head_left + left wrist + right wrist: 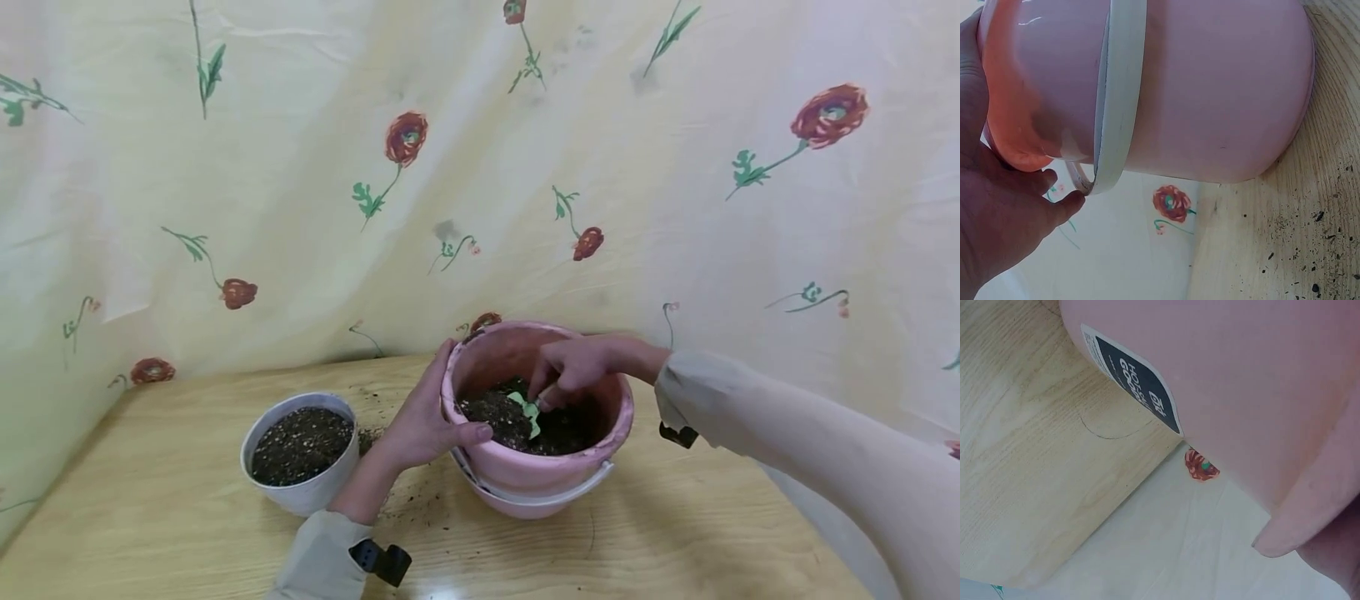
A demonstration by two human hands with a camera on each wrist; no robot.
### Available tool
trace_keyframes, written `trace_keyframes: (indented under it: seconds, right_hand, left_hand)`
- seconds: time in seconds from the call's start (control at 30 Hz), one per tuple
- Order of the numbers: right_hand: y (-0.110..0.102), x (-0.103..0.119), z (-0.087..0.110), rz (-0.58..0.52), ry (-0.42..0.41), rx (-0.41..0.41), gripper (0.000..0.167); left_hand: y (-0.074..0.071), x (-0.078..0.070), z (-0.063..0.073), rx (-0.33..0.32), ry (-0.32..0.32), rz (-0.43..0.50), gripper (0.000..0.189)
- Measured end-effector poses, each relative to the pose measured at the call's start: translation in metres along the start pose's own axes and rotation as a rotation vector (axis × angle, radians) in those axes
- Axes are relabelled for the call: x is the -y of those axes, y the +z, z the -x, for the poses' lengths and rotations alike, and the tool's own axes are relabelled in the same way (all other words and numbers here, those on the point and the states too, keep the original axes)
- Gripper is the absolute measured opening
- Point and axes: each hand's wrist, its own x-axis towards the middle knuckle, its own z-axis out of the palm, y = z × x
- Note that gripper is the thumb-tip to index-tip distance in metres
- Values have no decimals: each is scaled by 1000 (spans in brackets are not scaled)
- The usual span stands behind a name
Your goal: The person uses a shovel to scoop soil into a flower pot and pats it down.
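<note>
Right, here I am with my right hand (573, 368) down inside the pink bucket (517, 477), fingers curled, and it's all about the little green seedling (529, 411) at their tips! It sits in the bucket, over the dark soil (495, 410), on the left and near side of my right fingertips. Thumb and forefinger seem to pinch it low, by the stem; the exact contact is hidden behind my own fingers, and the roots don't show at all.

Now look at the lie of it: the leaves spread out from the pinch, one to the left and away from me, another back towards me, so the visible length runs roughly front to back. How upright the stem stands, I can't tell.

And which hand is nearer? The right, no contest, it's right there at the plant. My left hand (427, 417) is over at the bucket's left side, gripping the rim, thumb across the front, with a stretch of soil between it and the leaves. The white handle (558, 498) hangs low on my side. Further left, just beyond my left wrist, the white pot (303, 500) stands full of soil on the wooden table (172, 483).
</note>
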Motion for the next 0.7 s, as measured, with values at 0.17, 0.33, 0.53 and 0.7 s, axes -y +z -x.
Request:
trace_keyframes:
  seconds: [0.17,0.33,0.53,0.7]
  right_hand:
    - [3,4,-1,-57,23,-20,20]
    - [8,14,3,-55,27,-63,23]
    - [18,26,17,115,27,-193,19]
    - [25,36,30,178,50,-273,19]
  left_hand:
    - [-3,3,5,-10,-15,3,124]
    - [-4,3,6,-13,-1,16,123]
    - [-2,2,3,5,9,26,124]
    - [1,4,0,14,25,45,123]
